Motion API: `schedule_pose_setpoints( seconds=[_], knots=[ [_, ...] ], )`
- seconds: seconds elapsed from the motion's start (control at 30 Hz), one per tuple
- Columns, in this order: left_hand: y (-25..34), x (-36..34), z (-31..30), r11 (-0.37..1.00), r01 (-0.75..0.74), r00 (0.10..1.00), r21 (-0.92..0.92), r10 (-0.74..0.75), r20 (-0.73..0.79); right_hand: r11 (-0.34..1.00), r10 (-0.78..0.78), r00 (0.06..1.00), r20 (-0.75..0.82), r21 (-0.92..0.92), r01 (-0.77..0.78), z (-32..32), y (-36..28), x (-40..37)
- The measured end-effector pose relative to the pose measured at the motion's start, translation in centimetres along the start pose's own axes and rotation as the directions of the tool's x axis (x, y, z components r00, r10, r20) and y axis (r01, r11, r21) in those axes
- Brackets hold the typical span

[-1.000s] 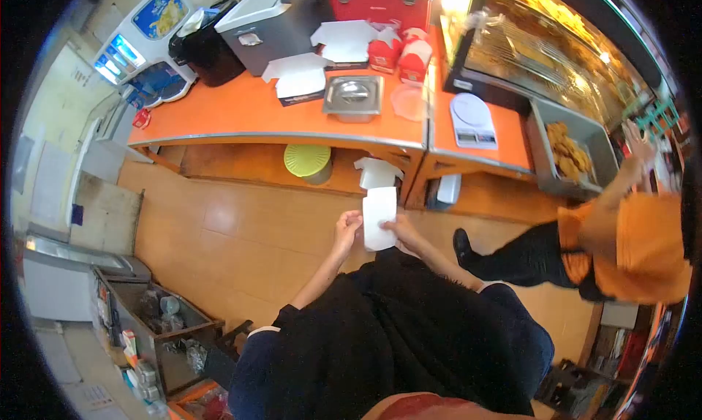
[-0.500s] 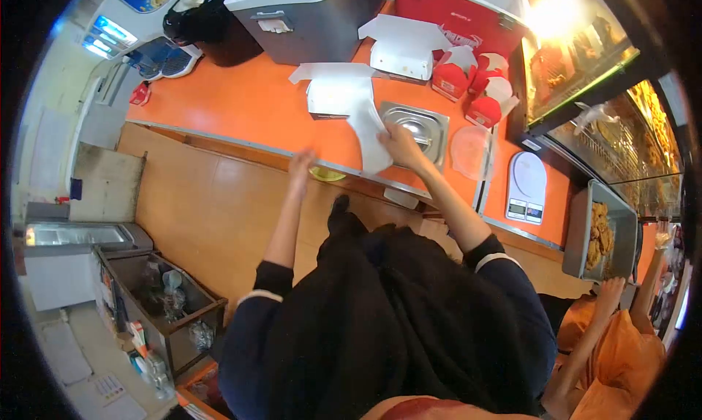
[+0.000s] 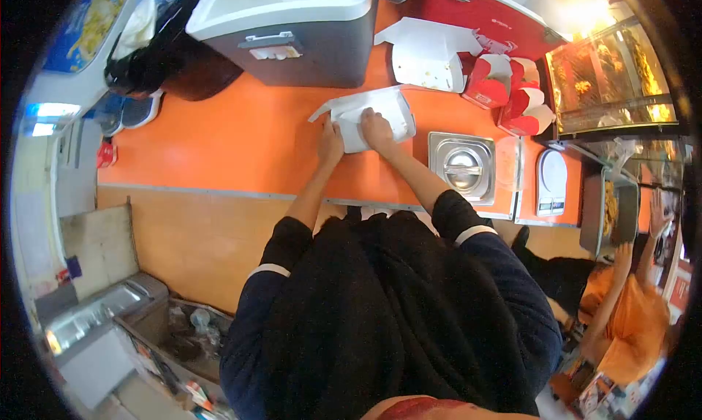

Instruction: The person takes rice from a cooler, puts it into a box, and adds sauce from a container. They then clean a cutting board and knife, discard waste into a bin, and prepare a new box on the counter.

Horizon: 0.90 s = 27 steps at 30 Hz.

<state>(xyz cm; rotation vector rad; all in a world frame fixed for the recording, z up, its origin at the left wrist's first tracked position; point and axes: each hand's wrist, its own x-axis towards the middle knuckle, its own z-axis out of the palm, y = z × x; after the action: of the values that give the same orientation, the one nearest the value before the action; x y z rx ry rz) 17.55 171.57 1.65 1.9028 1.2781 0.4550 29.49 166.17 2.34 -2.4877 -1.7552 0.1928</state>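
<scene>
Both hands are at an unfolded white takeaway box on the orange counter. My left hand is closed at the box's left side, its fingers along the edge. Over the middle of the box is my right hand, fingers bent down onto a white paper sheet that lies in the box opening. The fingertips of the right hand are partly hidden, and so is the inside of the box.
A second white box with crumbs stands behind, beside red cartons. To the right are a lidded steel pan and a scale. Cool boxes line the back. A person in orange works at far right.
My right hand has brought the paper sheet from the counter's front edge into the box. My left hand has risen from the counter edge to the box's side. The view has shifted.
</scene>
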Motion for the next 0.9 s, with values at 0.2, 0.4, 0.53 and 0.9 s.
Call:
schedule_pose_setpoints(
  seconds=[0.2,0.4,0.53,0.9],
  knots=[
    [-4.9,1.0,3.1,0.968,-0.224,0.968,-0.109,0.209,-0.140,0.962,-0.072,0.996,0.046,0.267,0.058,2.8,0.3,1.1],
    [-5.5,1.1,3.2,0.961,-0.236,0.971,-0.141,0.238,-0.007,0.950,-0.182,0.983,-0.017,0.255,0.180,3.0,-1.2,0.5],
    [-5.5,2.5,3.1,0.970,-0.236,0.971,-0.059,0.238,0.030,0.967,-0.055,0.980,0.190,0.254,0.005,-0.6,-2.4,-0.9],
    [-5.4,3.7,3.4,0.982,-0.187,0.980,0.005,0.186,0.065,0.988,-0.086,0.974,0.208,0.143,0.056,-0.4,-3.4,-2.4]
  ],
)
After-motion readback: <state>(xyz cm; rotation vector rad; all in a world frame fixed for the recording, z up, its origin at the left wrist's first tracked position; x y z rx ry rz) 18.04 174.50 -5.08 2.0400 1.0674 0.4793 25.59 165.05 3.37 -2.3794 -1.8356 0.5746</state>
